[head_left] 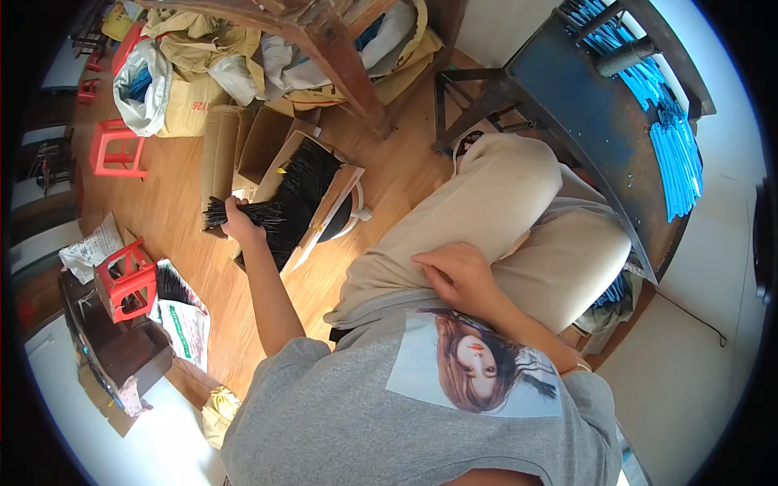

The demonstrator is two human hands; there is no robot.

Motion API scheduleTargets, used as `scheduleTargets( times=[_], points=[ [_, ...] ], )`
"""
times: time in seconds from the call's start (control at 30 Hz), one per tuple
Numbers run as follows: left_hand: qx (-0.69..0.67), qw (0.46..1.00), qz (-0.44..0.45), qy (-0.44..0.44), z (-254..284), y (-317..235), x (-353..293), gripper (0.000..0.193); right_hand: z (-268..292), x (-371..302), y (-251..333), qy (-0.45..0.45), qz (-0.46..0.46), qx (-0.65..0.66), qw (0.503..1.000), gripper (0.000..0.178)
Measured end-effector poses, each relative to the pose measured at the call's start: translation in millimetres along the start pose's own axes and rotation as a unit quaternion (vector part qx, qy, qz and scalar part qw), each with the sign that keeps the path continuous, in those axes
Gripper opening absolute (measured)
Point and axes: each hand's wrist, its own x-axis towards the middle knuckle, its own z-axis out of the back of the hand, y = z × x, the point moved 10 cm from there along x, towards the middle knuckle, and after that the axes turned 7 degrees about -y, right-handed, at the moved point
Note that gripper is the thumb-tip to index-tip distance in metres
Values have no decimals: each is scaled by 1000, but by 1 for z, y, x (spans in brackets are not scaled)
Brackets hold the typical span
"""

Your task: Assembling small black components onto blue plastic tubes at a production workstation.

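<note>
I sit on a stool, leaning to my left. My left hand point(236, 222) is closed around a bundle of thin black sticks point(243, 214) just beside an open cardboard box point(339, 185) on the wooden floor. That box holds many more black sticks point(304, 190). My right hand point(455, 274) rests flat on my beige-trousered thigh point(486, 211) with fingers spread, holding nothing.
A dark blue workbench point(592, 121) at the right carries a heap of bright blue strips point(668, 138). Red plastic stools point(118, 148) point(123, 279), sacks point(146, 85), empty cartons point(263, 138) and a wooden table leg point(344, 69) stand on the floor to my left and ahead.
</note>
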Motion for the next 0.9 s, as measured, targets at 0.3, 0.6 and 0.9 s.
scheduleTargets(
  times=[0.3, 0.6, 0.9],
  points=[
    [-164, 954, 200, 150, -32, -9, -17, 15, -5, 5, 7, -20, 18, -23, 999, 19],
    [-327, 763, 386, 402, -111, -66, -141, 11, -14, 5, -30, -56, -246, 222, 942, 23],
    [-294, 565, 560, 530, -178, -65, -324, 9, -3, 41, -23, -172, -267, 542, 778, 33]
  ],
)
